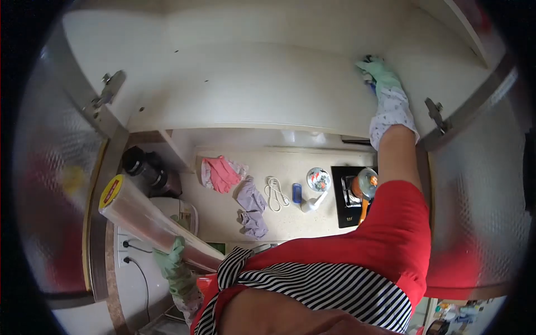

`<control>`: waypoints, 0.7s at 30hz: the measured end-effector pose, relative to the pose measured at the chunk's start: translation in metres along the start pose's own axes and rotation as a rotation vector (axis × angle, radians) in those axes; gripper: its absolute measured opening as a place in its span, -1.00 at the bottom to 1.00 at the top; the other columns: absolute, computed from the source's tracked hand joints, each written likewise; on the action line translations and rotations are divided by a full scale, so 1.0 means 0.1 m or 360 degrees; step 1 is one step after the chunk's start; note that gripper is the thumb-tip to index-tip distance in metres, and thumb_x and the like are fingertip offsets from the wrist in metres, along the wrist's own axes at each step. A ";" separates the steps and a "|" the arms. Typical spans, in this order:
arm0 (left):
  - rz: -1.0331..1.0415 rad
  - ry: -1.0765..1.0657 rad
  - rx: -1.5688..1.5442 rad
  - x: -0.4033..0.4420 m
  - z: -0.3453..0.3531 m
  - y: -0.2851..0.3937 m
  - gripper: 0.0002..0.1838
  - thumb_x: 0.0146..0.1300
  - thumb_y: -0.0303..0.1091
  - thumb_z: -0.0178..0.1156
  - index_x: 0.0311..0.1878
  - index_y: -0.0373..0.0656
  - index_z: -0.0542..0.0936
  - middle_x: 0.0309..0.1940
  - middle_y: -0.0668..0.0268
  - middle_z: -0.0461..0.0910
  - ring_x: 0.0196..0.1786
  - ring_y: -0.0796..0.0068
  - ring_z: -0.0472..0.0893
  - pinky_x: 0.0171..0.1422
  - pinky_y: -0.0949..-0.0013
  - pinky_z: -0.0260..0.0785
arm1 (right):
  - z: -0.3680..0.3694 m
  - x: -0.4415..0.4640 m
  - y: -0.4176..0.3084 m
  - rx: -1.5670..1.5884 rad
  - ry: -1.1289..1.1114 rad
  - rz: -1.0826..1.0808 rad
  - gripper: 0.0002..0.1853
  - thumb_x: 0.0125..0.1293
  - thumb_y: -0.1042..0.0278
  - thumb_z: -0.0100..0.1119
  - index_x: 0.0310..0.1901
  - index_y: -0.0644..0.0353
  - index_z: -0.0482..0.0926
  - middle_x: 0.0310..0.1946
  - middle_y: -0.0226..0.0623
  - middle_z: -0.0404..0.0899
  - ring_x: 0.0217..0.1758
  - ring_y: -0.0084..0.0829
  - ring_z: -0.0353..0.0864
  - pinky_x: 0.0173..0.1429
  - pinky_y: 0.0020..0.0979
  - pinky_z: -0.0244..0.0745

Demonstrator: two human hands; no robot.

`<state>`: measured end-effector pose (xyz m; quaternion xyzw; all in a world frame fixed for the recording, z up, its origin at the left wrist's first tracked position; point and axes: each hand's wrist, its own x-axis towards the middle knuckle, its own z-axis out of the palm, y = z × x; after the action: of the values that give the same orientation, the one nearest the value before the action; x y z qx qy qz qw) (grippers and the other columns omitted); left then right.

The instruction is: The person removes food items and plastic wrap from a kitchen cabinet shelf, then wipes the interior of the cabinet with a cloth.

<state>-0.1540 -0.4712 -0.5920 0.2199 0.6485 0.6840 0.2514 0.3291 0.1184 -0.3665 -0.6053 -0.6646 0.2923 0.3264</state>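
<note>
My right hand (pixel 377 70), in a pale green rubber glove with a patterned cuff, reaches into the open cabinet. It presses on the cabinet's bottom board (pixel 268 86) near the right wall. Bunched under its fingers is a cloth (pixel 368 80) with grey and blue showing, mostly hidden. Low on the left, my left hand (pixel 172 271) wears the matching glove and grips a long roll of clear plastic film (pixel 162 223). The roll is tilted, its yellow-labelled end (pixel 111 191) pointing up and left.
Frosted glass doors (pixel 58 178) stand open on both sides. On the counter (pixel 279 229) below lie pink gloves (pixel 221 174), a lilac cloth (pixel 252 206), a white cord (pixel 275 194), a blue box (pixel 297 193), and a black cooktop (pixel 347 215) bearing a glass-lidded pot (pixel 365 183).
</note>
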 end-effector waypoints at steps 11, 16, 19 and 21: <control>-0.0106 0.0160 0.0164 -0.13 0.22 0.27 -0.23 -0.07 -0.21 0.59 0.23 -0.34 0.58 0.04 0.18 0.64 0.01 0.27 0.60 0.21 0.19 0.47 | 1.95 0.17 -1.69 -0.1016 -0.0278 -0.0592 -0.63 0.27 -0.01 0.25 -0.25 0.16 0.77 -0.42 -0.15 0.77 -0.37 -0.27 0.77 -0.13 -0.18 0.58; -0.0226 0.0277 0.0052 -0.17 0.16 0.08 -0.15 -0.13 -0.26 0.62 0.28 -0.32 0.53 0.05 0.21 0.61 0.01 0.29 0.58 0.20 0.20 0.47 | 3.12 0.08 -2.57 -0.0834 -0.0349 -0.1195 -0.48 0.27 -0.04 0.37 0.14 0.14 0.70 -0.02 -0.06 0.76 0.01 -0.24 0.75 0.09 -0.26 0.58; -0.0192 0.0189 0.0261 -0.15 0.11 0.12 -0.09 -0.19 -0.28 0.65 0.31 -0.30 0.50 0.10 0.22 0.58 0.05 0.31 0.57 0.23 0.21 0.46 | 3.37 0.21 -2.83 -0.0298 -0.0864 -0.0969 -0.49 0.26 0.10 0.47 0.22 0.06 0.68 -0.05 -0.23 0.78 -0.03 -0.28 0.75 0.14 -0.32 0.60; -0.0041 0.0134 0.0087 -0.17 0.14 0.17 -0.08 -0.21 -0.27 0.67 0.31 -0.28 0.49 0.15 0.22 0.55 0.09 0.33 0.55 0.24 0.23 0.46 | 3.61 0.44 -2.77 -0.0006 -0.0999 -0.1192 -0.44 0.23 0.16 0.51 0.27 0.05 0.65 -0.01 -0.27 0.76 -0.02 -0.31 0.73 0.14 -0.32 0.59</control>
<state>-0.1332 -0.4717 -0.5736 0.1893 0.6797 0.6714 0.2266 -0.1274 0.1374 -0.3680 -0.2078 -0.9035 0.3219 0.1920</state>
